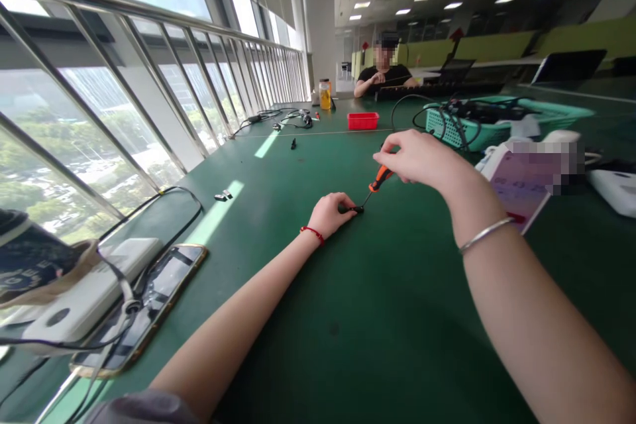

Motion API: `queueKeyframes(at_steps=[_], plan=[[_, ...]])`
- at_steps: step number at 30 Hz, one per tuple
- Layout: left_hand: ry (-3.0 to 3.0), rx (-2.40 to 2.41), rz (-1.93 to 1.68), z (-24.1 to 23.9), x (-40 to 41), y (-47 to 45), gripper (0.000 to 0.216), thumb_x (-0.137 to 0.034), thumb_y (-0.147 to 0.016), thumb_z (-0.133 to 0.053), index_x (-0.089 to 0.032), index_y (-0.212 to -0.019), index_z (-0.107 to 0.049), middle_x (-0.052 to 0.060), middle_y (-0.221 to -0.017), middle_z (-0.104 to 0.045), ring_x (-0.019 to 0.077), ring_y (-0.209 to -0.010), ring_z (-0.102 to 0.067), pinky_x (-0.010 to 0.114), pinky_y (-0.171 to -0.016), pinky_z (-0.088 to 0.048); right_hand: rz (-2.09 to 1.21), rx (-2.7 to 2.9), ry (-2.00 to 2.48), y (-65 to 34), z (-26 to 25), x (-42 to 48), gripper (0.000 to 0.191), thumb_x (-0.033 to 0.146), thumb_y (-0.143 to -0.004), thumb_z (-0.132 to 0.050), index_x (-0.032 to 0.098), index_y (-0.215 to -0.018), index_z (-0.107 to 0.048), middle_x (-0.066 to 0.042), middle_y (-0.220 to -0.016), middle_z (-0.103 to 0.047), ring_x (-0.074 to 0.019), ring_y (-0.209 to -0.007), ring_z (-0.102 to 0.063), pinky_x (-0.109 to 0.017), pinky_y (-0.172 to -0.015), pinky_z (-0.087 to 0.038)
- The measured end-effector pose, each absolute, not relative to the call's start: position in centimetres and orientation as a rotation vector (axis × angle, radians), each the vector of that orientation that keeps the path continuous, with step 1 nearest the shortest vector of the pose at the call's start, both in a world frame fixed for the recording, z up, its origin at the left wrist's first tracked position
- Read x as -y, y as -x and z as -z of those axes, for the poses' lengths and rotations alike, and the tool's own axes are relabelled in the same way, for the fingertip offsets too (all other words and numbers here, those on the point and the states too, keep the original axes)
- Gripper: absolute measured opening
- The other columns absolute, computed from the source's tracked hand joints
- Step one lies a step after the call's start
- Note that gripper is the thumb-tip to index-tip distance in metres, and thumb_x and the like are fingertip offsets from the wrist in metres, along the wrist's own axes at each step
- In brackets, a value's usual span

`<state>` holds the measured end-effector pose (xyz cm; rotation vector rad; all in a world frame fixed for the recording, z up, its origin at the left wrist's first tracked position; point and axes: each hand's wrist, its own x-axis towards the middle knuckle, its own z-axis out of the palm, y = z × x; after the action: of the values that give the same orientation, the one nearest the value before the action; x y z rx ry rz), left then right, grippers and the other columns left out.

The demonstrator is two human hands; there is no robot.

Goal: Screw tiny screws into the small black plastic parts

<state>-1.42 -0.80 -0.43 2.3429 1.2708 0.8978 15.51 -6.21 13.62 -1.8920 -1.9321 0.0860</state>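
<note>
My left hand (330, 211) rests on the green table (377, 318), its fingers closed on a small black part (354, 209). My right hand (422, 158) is above and to the right, fingers wrapped round an orange-and-black screwdriver (379, 181). The screwdriver slants down to the left and its thin tip meets the black part. A red string circles my left wrist and a silver bangle my right.
A phone (149, 305) and a white power bank (84, 298) with cables lie at the near left by the window railing. A red tray (362, 120), a teal basket (457, 129) of cables and a yellow jar (324, 94) stand farther back. Another person sits at the far end.
</note>
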Motion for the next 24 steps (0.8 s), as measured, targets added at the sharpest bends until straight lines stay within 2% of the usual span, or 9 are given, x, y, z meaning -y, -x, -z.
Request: queueKeyframes(at_steps=[3, 7, 10, 13, 16, 19, 21, 24], plan=[[-2.324, -1.267, -0.912, 0.4, 0.8, 1.4, 0.006, -0.021, -0.071, -0.067, -0.018, -0.076, -0.066, 0.002, -0.081, -0.070, 0.0166, -0.079, -0.062, 0.028, -0.074, -0.047, -0.091, 1.942, 1.866, -15.2, -13.8, 6.0, 0.021, 0.041, -0.078, -0.048, 0.024, -0.074, -0.061, -0.003, -0.067, -0.060, -0.0177, -0.062, -0.053, -0.029, -0.054, -0.033], [-2.273, -1.261, -0.914, 0.4, 0.8, 1.4, 0.007, -0.022, -0.070, -0.068, -0.017, -0.075, -0.066, 0.002, -0.080, -0.070, 0.0163, -0.077, -0.063, 0.028, -0.073, -0.048, -0.076, 2.006, 1.782, -15.4, -13.9, 5.9, 0.023, 0.037, -0.070, -0.057, 0.025, -0.089, -0.061, -0.003, -0.082, -0.062, -0.0172, -0.066, -0.054, -0.028, -0.054, -0.034], [-2.180, -1.230, -0.925, 0.7, 0.5, 1.5, 0.010, -0.024, -0.069, -0.069, -0.016, -0.075, -0.066, 0.003, -0.079, -0.070, 0.0159, -0.076, -0.063, 0.028, -0.073, -0.049, -0.182, 2.075, 1.799, -15.9, -14.2, 5.8, 0.026, 0.033, -0.067, -0.060, 0.025, -0.092, -0.062, -0.003, -0.082, -0.062, -0.0161, -0.063, -0.053, -0.027, -0.054, -0.035], [-2.097, -1.170, -0.948, 1.1, 0.2, 1.6, 0.013, -0.025, -0.068, -0.071, -0.015, -0.074, -0.066, 0.004, -0.078, -0.070, 0.0154, -0.075, -0.063, 0.027, -0.072, -0.050, -0.217, 2.089, 1.852, -15.9, -14.3, 6.0, 0.021, 0.041, -0.073, -0.055, 0.025, -0.083, -0.065, -0.003, -0.075, -0.060, -0.0166, -0.061, -0.052, -0.028, -0.054, -0.035], [-2.048, -1.135, -0.950, 1.2, 0.0, 1.7, 0.014, -0.026, -0.068, -0.070, -0.014, -0.074, -0.066, 0.005, -0.078, -0.070, 0.0150, -0.074, -0.063, 0.027, -0.071, -0.051, -0.140, 2.066, 1.859, -15.4, -14.0, 6.1, 0.035, 0.050, -0.082, -0.042, 0.024, -0.074, -0.063, -0.005, -0.072, -0.059, -0.0185, -0.062, -0.052, -0.030, -0.056, -0.034], [-2.035, -1.139, -0.921, 1.1, 0.0, 1.7, 0.015, -0.027, -0.070, -0.068, -0.013, -0.076, -0.066, 0.006, -0.079, -0.070, 0.0149, -0.073, -0.063, 0.027, -0.070, -0.051, -0.083, 2.042, 1.849, -15.0, -13.5, 5.9, 0.041, 0.051, -0.086, -0.034, 0.024, -0.070, -0.060, -0.005, -0.069, -0.060, -0.0200, -0.065, -0.053, -0.030, -0.058, -0.033], [-2.038, -1.135, -0.900, 1.0, 0.0, 1.8, 0.015, -0.026, -0.071, -0.066, -0.013, -0.078, -0.066, 0.006, -0.080, -0.069, 0.0150, -0.073, -0.062, 0.027, -0.070, -0.051, -0.062, 2.035, 1.834, -15.1, -13.2, 5.5, 0.039, 0.049, -0.086, -0.034, 0.024, -0.073, -0.061, -0.005, -0.070, -0.061, -0.0203, -0.066, -0.054, -0.030, -0.058, -0.033], [-2.043, -1.098, -0.883, 0.9, 0.0, 2.0, 0.012, -0.022, -0.072, -0.063, -0.013, -0.080, -0.066, 0.006, -0.082, -0.069, 0.0148, -0.075, -0.062, 0.027, -0.073, -0.051, -0.024, 2.022, 1.782, -15.5, -12.9, 5.1, 0.025, 0.042, -0.080, -0.043, 0.026, -0.083, -0.061, -0.004, -0.079, -0.063, -0.0190, -0.067, -0.054, -0.029, -0.057, -0.034]])
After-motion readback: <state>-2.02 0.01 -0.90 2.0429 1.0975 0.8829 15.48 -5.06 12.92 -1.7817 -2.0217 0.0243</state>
